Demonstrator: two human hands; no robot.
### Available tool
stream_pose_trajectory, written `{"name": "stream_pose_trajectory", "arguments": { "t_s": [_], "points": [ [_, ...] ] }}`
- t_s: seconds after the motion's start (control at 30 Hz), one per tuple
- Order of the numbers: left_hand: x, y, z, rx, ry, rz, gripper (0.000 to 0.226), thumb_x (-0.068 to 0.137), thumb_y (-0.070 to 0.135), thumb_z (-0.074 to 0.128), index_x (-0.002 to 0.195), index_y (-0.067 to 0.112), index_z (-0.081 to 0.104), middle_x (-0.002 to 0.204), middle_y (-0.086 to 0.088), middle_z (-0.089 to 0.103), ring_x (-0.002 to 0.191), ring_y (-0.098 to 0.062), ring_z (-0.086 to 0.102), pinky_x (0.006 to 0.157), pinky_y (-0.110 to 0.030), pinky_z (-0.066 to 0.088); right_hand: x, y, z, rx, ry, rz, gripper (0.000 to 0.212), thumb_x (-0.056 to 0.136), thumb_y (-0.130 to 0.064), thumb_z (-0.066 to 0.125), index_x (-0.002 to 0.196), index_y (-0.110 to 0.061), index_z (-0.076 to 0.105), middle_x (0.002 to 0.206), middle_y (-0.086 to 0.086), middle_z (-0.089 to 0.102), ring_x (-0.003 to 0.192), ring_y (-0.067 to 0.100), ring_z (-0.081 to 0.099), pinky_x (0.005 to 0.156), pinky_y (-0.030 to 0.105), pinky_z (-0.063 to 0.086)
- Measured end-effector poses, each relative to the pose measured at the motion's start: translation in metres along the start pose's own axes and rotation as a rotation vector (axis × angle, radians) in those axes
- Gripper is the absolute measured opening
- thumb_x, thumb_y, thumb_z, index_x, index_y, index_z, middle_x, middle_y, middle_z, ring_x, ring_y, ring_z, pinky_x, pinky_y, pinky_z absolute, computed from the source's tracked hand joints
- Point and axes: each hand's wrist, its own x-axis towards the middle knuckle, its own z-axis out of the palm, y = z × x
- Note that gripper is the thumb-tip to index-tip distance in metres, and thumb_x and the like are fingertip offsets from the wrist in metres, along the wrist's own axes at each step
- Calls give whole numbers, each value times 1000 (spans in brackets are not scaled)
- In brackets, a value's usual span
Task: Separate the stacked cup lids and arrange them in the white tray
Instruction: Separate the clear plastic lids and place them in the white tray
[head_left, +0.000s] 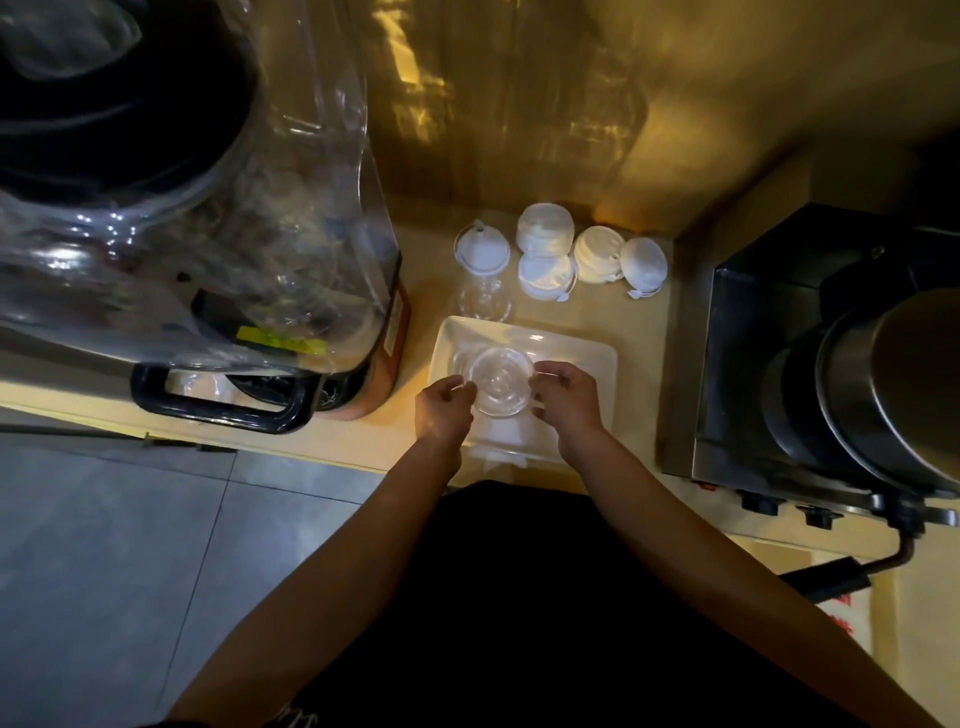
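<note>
Pinching the clear cup lids (501, 382) at opposite rim edges, I am holding them over the white tray (595, 351), left hand (442, 404) and right hand (565, 397) fingers curled narrowly; I am judging them light, slippery, easily crushed.

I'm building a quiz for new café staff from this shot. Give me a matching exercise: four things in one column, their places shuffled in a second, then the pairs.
Things
1. clear plastic cup lids
2. white rectangular tray
3. white round lid stacks
4. big steel pot

Places
A. far right, on the dark appliance
B. pinched between the left hand and right hand
C. back of the counter, near the wall
D. on the counter, beneath both hands

Pairs: 1-B, 2-D, 3-C, 4-A
</note>
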Motion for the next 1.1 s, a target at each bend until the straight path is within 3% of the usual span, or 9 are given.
{"name": "stream_pose_trajectory", "arguments": {
  "t_s": [0.1,0.2,0.33,0.47,0.6,0.77,0.87,0.93,1.1],
  "points": [
    [0,-1,2,53,14,9,11,89,14,62,98,15,68,103,-11,64,93,-24,57,97,-43,51,6,3,5,-70,28,15,19,80,-11,63,95,-23,67,89,3,68,75,21,64,85,45,57],
    [6,-3,3,63,8,-8,16,84,12,57,90,19,70,96,-8,60,87,-23,50,86,-35,48,12,5,10,-146,44,5,19,77,-13,63,89,-28,67,92,3,70,90,25,67,91,51,56],
    [14,-4,2,69,35,-69,32,88,11,52,117,10,64,116,-11,62,108,-29,59,103,-44,48,16,1,16,-218,48,-9,21,80,-12,62,95,-24,69,99,0,70,98,24,66,92,49,55],
    [20,-6,4,144,12,-72,22,78,5,42,68,21,53,81,-5,46,81,-21,39,71,-37,38,20,-1,22,-288,28,-23,26,81,-10,59,102,-20,70,104,0,69,101,25,65,97,43,53],
    [20,-1,5,194,6,-65,17,77,2,38,74,9,53,74,-8,43,73,-23,35,66,-34,32,26,-5,25,-362,15,-53,29,86,-8,58,113,-15,68,115,2,68,110,22,62,98,28,46],
    [20,7,10,231,14,-68,31,79,-13,37,67,14,44,66,-4,43,74,-27,38,57,-28,32,33,-7,29,-399,-4,-61,30,87,-7,59,115,-14,67,120,2,67,113,21,60,99,26,43],
    [22,7,11,171,15,-110,28,79,-10,36,103,-10,52,105,-34,58,100,-57,49,81,-49,52,36,-10,29,-429,-46,-71,31,87,-7,57,116,-13,66,119,3,66,106,17,60,95,24,42],
    [26,6,13,195,13,-154,50,79,-5,37,128,-11,40,137,-33,44,126,-52,41,103,-60,38,40,-11,30,-454,-71,-64,32,86,-6,57,116,-12,66,118,4,66,101,15,58,94,24,43],
    [38,2,16,219,22,-196,62,75,4,37,137,-3,38,143,-30,41,132,-47,38,108,-58,32,48,-9,32,-493,-101,-39,31,83,-5,58,110,-15,68,113,3,68,108,23,62,99,34,48]
  ]
}}
